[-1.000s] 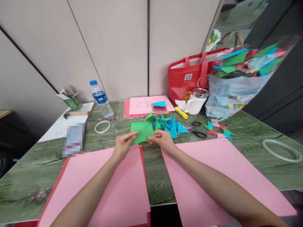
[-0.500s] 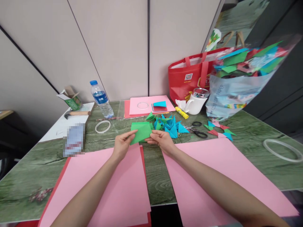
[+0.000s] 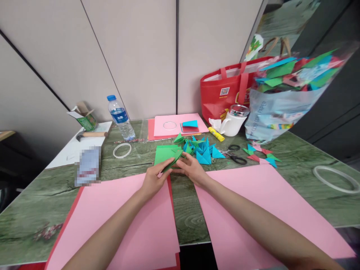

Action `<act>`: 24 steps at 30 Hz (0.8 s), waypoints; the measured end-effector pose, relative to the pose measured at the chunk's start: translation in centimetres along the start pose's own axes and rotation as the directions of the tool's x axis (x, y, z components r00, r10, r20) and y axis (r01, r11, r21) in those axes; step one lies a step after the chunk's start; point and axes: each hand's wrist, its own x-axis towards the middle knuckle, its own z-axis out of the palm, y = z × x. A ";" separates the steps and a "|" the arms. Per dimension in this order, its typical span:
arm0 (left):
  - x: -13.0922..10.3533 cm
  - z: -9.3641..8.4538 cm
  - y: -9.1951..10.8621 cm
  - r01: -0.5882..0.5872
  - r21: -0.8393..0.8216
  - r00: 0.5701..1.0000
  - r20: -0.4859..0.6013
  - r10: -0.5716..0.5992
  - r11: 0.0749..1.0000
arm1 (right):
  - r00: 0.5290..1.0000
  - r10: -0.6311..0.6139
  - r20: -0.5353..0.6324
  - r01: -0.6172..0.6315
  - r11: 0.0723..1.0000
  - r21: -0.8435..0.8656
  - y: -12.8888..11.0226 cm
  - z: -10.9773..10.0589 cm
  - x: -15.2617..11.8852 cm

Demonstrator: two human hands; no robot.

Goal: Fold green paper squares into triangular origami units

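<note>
Both hands are on one piece of green paper (image 3: 173, 161), which is bent or folded and tilted up between them. My left hand (image 3: 155, 176) pinches its lower left side. My right hand (image 3: 192, 169) grips the right end, some fingertips hidden behind the paper. Just beyond lies a stack of green paper (image 3: 163, 152) on the table. Close by on the right is a pile of folded blue and green paper pieces (image 3: 204, 152).
Large pink sheets (image 3: 135, 217) lie under both forearms. Black-handled scissors (image 3: 237, 159), a ring of folded paper (image 3: 263, 154), a yellow glue stick (image 3: 216, 134) and a white mug (image 3: 233, 123) stand or lie rightward. A water bottle (image 3: 122, 120) and hammer (image 3: 91, 135) are leftward.
The green paper was held flat by both side edges; now it is bent over and tilted. My left hand has moved right and nearer to my right hand.
</note>
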 end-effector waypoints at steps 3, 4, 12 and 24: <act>-0.1 0.0 -0.1 0.000 -0.022 1.000 0.031 0.001 1.000 | 0.999 -0.004 0.033 0.005 1.000 -0.027 -0.2 0.1 -0.1; -0.1 0.1 -0.1 0.006 -0.045 0.999 0.042 -0.004 0.999 | 0.999 -0.002 0.043 0.004 1.000 -0.031 -0.2 0.1 -0.2; 0.0 0.6 0.1 0.084 -0.347 0.996 0.008 -0.087 0.934 | 1.000 0.002 0.027 -0.001 0.999 -0.049 0.0 -0.2 -0.1; 0.5 -0.9 -0.7 0.284 -0.241 0.949 -0.067 -0.307 0.928 | 0.999 0.005 -0.034 -0.006 0.999 -0.036 0.3 -1.0 0.7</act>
